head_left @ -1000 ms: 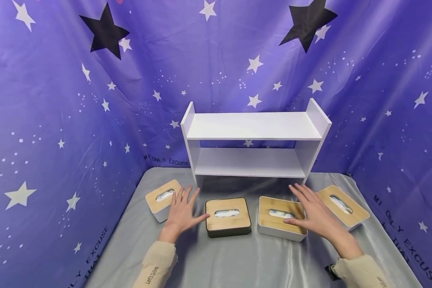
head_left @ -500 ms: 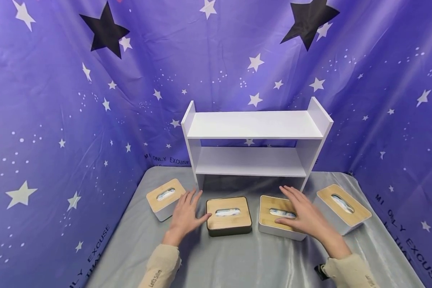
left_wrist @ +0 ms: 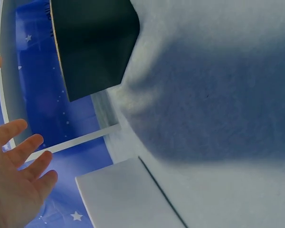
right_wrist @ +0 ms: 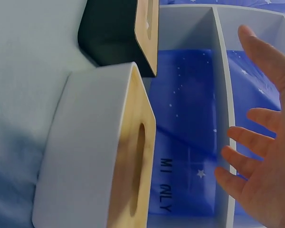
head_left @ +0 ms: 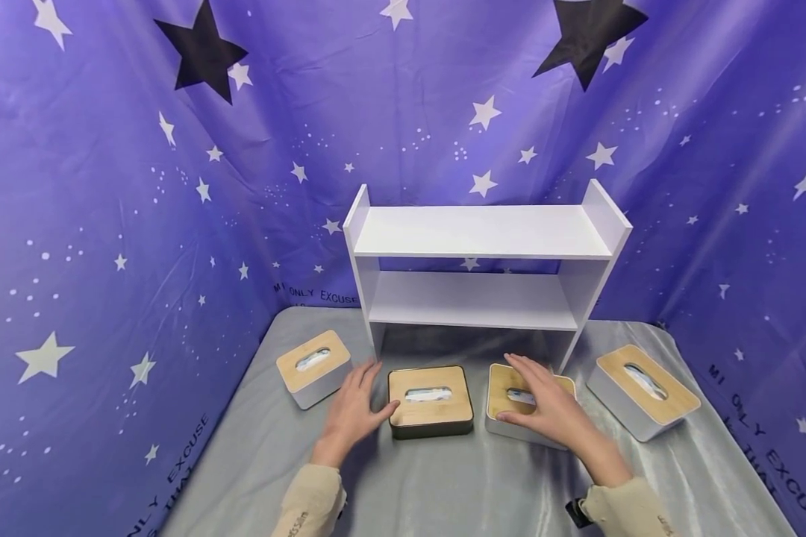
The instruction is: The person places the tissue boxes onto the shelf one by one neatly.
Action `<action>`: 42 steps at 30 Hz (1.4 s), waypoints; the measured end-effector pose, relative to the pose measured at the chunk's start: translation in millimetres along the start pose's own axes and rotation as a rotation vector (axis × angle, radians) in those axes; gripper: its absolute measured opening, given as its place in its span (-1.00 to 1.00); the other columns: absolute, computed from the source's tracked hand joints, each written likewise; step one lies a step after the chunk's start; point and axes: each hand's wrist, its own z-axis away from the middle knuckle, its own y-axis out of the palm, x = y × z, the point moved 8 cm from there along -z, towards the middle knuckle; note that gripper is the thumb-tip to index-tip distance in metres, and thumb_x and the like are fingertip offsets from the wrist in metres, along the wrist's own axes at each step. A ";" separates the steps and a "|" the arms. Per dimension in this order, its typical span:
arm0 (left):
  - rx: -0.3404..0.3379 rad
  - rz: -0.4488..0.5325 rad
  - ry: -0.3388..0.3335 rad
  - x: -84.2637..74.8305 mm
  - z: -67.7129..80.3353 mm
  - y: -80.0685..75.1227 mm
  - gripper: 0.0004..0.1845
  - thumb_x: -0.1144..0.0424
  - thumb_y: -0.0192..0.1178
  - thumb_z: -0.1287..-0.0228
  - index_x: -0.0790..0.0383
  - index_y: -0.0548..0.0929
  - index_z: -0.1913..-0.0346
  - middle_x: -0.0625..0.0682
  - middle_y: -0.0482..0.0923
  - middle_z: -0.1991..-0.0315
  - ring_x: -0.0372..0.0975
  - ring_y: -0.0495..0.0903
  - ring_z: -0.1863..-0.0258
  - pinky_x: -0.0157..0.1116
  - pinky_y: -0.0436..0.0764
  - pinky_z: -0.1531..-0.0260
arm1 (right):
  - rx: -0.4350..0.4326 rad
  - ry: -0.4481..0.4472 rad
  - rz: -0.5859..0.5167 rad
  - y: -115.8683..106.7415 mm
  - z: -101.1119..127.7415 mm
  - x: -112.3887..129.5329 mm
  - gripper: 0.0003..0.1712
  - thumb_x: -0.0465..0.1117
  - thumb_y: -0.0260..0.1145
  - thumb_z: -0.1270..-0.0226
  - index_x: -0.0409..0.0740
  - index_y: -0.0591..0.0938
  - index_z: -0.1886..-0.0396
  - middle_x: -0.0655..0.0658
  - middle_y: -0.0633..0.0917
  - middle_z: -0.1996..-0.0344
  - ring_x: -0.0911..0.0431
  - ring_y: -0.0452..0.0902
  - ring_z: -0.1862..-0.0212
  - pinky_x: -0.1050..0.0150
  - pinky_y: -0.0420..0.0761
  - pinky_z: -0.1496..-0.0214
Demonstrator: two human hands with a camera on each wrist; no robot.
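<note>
Left hand (head_left: 351, 405), fingers spread and straight, sits at 9 o'clock of the black box (head_left: 431, 399), thumb tip touching its edge, gripping nothing. Right hand (head_left: 544, 401) hovers flat and spread over the white box (head_left: 504, 395), just at 3 o'clock of the black one; contact unclear. Two more boxes (head_left: 312, 357) (head_left: 643, 389) flank them. Shelf (head_left: 483, 257) at 12 o'clock. Backdrop (head_left: 107, 224) reads "ONLY EXCUSE"; sleeve (head_left: 307, 507) print illegible.
</note>
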 end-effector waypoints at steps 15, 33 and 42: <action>0.002 0.103 -0.070 -9.2 9.9 18.3 -0.16 -0.22 0.33 -0.16 0.15 0.40 -0.42 0.14 0.41 -0.38 0.02 0.42 -0.35 0.04 0.60 -0.18 | -0.014 0.041 -0.147 36.7 -2.2 11.2 0.12 0.14 0.58 0.01 -0.15 0.31 -0.50 -0.34 0.41 -0.41 -0.33 0.37 -0.37 -0.36 0.47 -0.28; 0.020 0.285 -0.184 -4.3 22.2 45.8 -0.08 -0.22 0.36 -0.14 0.22 0.33 -0.45 0.15 0.31 -0.45 0.05 0.38 -0.40 0.05 0.51 -0.31 | -0.148 0.242 -0.724 92.3 0.6 22.2 -0.08 -0.25 0.46 -0.24 -0.27 0.20 -0.52 -0.39 0.28 -0.47 -0.30 0.22 -0.47 -0.12 0.37 -0.44; 0.009 0.380 -0.230 -0.4 28.4 59.9 0.06 -0.17 0.48 -0.03 0.27 0.24 -0.49 0.23 0.33 -0.42 0.06 0.41 -0.37 0.05 0.51 -0.31 | -0.198 0.261 -0.739 107.6 2.9 29.3 -0.06 -0.29 0.46 -0.22 -0.42 0.18 -0.49 -0.46 0.24 -0.46 -0.35 0.16 -0.48 -0.09 0.27 -0.45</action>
